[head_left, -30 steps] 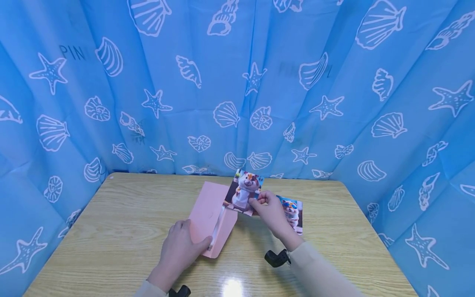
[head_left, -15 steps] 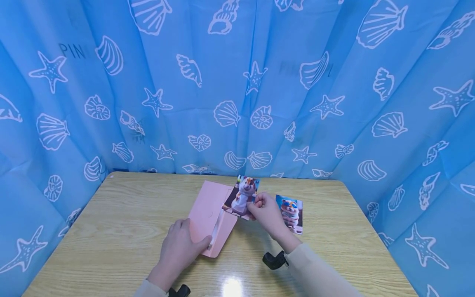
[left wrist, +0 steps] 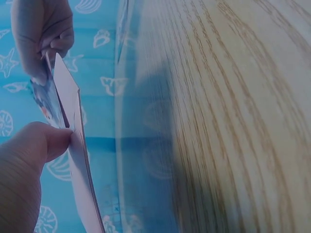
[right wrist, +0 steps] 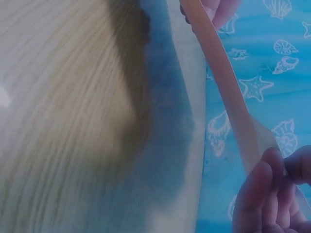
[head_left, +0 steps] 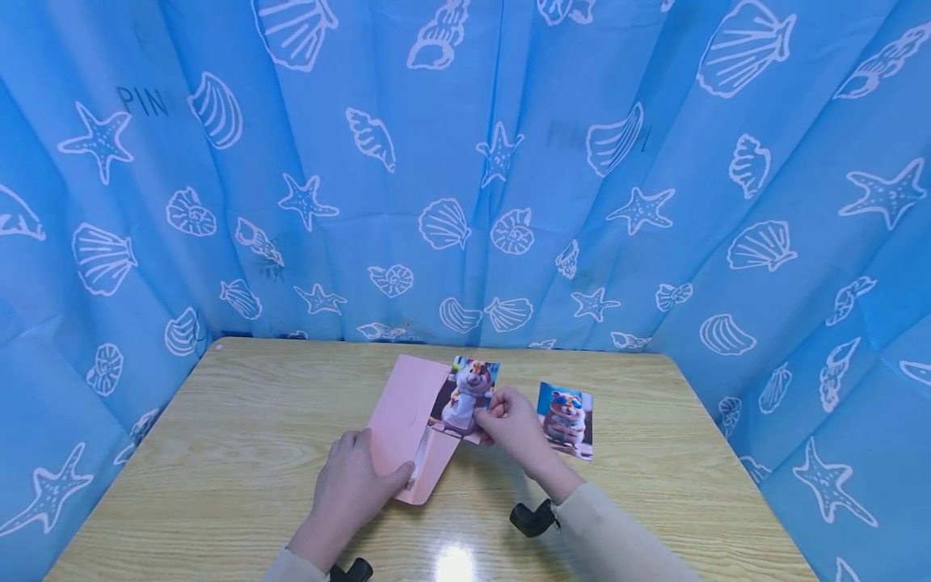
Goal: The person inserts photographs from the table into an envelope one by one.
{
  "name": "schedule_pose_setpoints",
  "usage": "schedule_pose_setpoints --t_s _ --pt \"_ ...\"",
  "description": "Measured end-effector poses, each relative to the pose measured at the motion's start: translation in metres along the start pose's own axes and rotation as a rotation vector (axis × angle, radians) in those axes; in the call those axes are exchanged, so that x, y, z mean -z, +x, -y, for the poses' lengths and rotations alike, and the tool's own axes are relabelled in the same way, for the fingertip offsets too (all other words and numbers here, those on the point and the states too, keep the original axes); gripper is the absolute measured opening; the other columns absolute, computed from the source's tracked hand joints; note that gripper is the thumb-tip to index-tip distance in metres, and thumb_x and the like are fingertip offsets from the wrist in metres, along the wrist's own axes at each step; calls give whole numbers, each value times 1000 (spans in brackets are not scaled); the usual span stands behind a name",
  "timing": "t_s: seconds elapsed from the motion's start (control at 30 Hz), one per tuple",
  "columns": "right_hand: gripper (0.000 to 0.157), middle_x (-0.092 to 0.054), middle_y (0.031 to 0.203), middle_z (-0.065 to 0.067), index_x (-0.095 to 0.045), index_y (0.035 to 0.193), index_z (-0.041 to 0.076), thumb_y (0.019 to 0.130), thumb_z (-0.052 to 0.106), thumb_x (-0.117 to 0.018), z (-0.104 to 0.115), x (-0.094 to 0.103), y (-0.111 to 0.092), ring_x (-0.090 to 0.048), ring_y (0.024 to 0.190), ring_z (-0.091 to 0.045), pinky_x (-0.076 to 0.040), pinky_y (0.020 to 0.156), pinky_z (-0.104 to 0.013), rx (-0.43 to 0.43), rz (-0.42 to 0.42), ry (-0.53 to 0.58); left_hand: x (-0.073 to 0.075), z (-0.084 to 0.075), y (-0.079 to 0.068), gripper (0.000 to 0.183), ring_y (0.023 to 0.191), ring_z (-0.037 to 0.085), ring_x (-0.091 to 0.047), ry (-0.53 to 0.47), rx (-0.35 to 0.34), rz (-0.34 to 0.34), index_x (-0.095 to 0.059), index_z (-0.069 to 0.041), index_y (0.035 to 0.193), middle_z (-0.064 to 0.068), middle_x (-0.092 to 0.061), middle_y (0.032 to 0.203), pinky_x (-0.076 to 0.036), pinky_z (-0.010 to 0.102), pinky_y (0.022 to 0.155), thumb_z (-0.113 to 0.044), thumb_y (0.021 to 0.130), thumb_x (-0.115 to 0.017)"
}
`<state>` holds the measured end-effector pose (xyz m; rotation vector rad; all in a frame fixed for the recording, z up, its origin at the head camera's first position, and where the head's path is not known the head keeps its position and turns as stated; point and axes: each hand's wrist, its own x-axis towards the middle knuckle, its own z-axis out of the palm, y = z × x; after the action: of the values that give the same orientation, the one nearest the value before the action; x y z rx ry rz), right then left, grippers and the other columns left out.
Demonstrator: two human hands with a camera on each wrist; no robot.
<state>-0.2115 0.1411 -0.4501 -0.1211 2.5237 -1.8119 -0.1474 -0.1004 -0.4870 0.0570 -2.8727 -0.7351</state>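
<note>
left hand gripped pink envelope, lower centre of frame; right hand pinched hamster photo by right edge, overlapping envelope. step seemed to want envelope held steady, photo square to it, corners unbent.

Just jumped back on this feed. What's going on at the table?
A person holds a pink envelope over the wooden table with the left hand. The right hand pinches a hamster photo that overlaps the envelope's opening; I can't tell whether any of it is inside. A second photo, a hamster in blue sunglasses, lies on the table to the right.
</note>
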Motion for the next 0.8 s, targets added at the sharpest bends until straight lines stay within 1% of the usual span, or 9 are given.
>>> schedule_pose_setpoints --t_s 0.23,0.5,0.67,0.8 --pt "19 -53 67 -6 -48 85 1 87 6 -66 -1 -5 -5 -64 55 -21 -56 55 -37 -4 48 -4 1 0 0 93 112 38 -51 3 7 5 -52 13 127 26 -54 121 -47 53 87 -62 75 -70" --pt "19 -55 66 -7 -49 86 0 88 8 -66 -2 -11 -10 -65 56 -23 -56 59 -44 -6 126 -3 -1 0 0 94 112 39 -51 14 14 3 -51 14 127 27 -54 121 -48 54 86 -63 76 -68" --pt "19 -57 68 -8 -50 87 -1 89 7 -67 -1 -14 -13 -66 55 -22 -56 58 -44 -22 165 16 -1 1 0 95 113 39 -50 14 23 7 -51 14 128 27 -53 122 -47 54 87 -65 76 -67" --pt "19 -57 66 -7 -49 86 0 88 6 -66 -1 -17 -16 -65 54 -21 -56 56 -44 -40 204 24 -1 1 0 96 113 40 -50 12 15 3 -50 14 128 28 -53 122 -47 54 87 -65 76 -67"
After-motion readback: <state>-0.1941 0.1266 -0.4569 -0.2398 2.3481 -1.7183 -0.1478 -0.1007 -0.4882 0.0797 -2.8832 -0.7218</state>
